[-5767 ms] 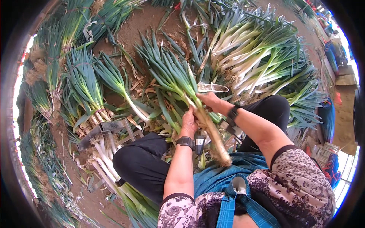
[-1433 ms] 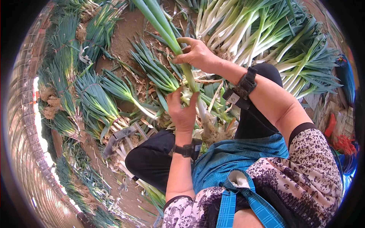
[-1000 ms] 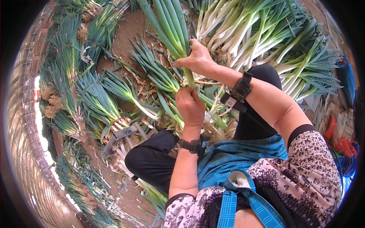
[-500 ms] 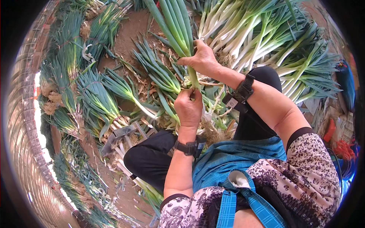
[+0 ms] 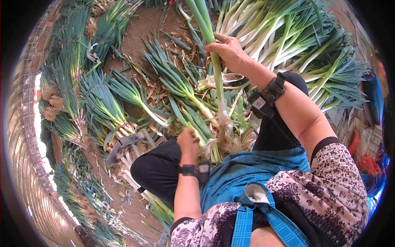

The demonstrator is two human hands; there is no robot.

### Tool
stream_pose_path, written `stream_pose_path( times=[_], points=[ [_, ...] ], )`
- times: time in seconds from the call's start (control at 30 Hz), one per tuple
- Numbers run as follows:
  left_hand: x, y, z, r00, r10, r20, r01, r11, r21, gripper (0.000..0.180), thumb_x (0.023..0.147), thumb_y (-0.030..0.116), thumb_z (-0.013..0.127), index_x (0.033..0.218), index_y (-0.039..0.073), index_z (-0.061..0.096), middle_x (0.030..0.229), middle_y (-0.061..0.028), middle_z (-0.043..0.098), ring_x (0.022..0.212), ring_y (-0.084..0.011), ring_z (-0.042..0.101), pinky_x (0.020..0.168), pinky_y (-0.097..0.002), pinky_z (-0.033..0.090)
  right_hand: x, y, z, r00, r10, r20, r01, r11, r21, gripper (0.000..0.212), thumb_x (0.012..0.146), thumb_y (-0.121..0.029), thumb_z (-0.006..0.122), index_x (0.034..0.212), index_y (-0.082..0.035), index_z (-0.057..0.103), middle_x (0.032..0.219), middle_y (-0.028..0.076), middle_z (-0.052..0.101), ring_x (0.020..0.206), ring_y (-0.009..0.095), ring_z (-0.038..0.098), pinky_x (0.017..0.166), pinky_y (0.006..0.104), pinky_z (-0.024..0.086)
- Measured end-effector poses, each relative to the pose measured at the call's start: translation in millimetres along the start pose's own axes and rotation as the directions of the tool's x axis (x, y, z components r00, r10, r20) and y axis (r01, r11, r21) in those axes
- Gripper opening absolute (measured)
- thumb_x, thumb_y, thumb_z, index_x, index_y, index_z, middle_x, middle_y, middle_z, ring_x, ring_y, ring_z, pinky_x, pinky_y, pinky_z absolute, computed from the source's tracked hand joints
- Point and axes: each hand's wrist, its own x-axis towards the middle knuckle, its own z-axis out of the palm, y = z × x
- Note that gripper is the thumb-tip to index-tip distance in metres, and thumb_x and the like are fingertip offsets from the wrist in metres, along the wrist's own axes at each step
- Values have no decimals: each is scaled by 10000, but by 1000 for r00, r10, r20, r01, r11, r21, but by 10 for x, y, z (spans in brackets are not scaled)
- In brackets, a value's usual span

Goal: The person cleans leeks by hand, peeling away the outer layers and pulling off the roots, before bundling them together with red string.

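Note:
My right hand (image 5: 228, 52) is closed around the green upper stalk of a large green onion (image 5: 219, 82). Its leaves point away from me, and its pale root end hangs down toward the pile between my legs. Beside my left knee, my left hand (image 5: 189, 144) is smeared by motion. Its fingers look curled, but I cannot make out what is in them. Just past it lie loose green onions (image 5: 173, 84) and stripped leaves, and a clump of roots (image 5: 228, 145) sits near my apron.
A big heap of green onions with white stems (image 5: 263, 37) lies at the far right. Tied bundles (image 5: 98, 94) line the left side. A grey metal piece (image 5: 123, 147) stands by my left knee, with white stems under it. A ribbed wall (image 5: 29, 164) curves along the left.
My left hand has left the stalk and moved down and left toward my knee. My right hand has shifted slightly right, still gripping the green onion, whose pale lower stem now shows.

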Motion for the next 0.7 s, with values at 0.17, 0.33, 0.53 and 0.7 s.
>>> stream_pose_path(
  times=[0.17, 0.33, 0.53, 0.7],
  points=[
    [-189, 460, 364, 972, 217, 86, -192, 953, -235, 198, 840, 228, 617, 808, 41, 560, 694, -13, 519, 545, -107, 429, 541, -268, 391, -65, -28, 7, 986, -20, 164, -13, 980, 199, 363, 829, -74, 622, 1179, 1, 562, 834, 41, 598, 729, 113, 570, 648, 257, 456],
    [-720, 810, 1120, 732, 519, 441, -633, 758, 158, 330, 804, 187, 693, 1012, -65, 653, 840, -57, 670, 692, -57, 548, 615, -213, 447, -136, -35, 151, 975, -54, 214, -17, 949, 316, 325, 821, -43, 607, 1137, 19, 567, 899, 60, 597, 738, 128, 573, 655, 256, 449],
    [-782, 879, 1258, 659, 559, 503, -733, 627, 264, 247, 801, 144, 678, 861, -95, 672, 675, -15, 626, 587, -40, 471, 535, -211, 412, -122, -8, 113, 973, -67, 219, -1, 955, 298, 302, 846, -66, 576, 1133, 28, 567, 974, 78, 623, 762, 136, 552, 670, 267, 457],
    [-783, 770, 1337, 680, 602, 418, -731, 597, 331, 207, 801, 115, 643, 835, -88, 670, 668, -43, 636, 586, -57, 495, 533, -226, 420, -97, -18, 51, 977, -90, 192, 40, 967, 251, 303, 861, -81, 566, 1146, 21, 563, 1006, 83, 626, 755, 135, 563, 673, 276, 473]
  ],
)
